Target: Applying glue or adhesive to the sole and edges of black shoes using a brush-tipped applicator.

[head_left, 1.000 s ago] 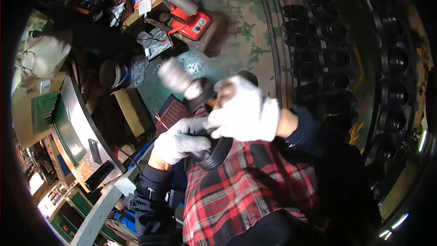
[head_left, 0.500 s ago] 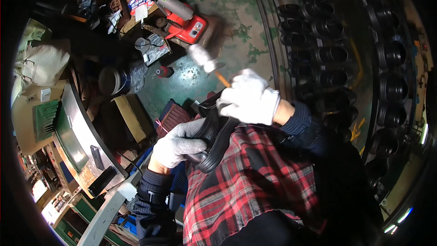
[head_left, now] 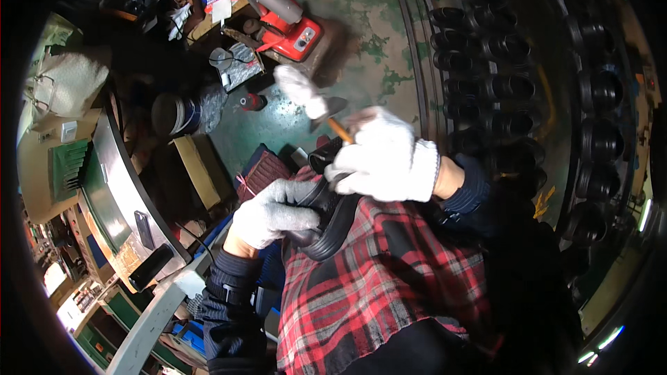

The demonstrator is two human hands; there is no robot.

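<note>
My left hand (head_left: 272, 215), in a pale knitted glove, grips a black shoe (head_left: 336, 228) near its toe, thumb across the upper. The shoe lies tilted over my lap, its opening pointing away from me. My right hand (head_left: 389, 158), in a white glove, is closed at the shoe's far part and hides much of it. From its fingers sticks out a wooden-handled tool (head_left: 338, 129) with a bulky white, blurred head and a dark piece beside it; its exact kind is unclear. A red-and-black plaid cloth (head_left: 389, 264) covers my lap under the shoe.
Racks with many black shoes (head_left: 511, 87) stand at right. A red machine (head_left: 295, 40) with a grey cylinder is ahead, near a small red-and-black container (head_left: 253, 102) on the floor. At left are a metal-edged bench (head_left: 128, 187), a phone (head_left: 144, 230) and a bucket (head_left: 170, 114).
The white head of the tool has shifted slightly left and up, and a dark piece beside it shows more. My right hand has moved a little. My left hand still grips the shoe.
</note>
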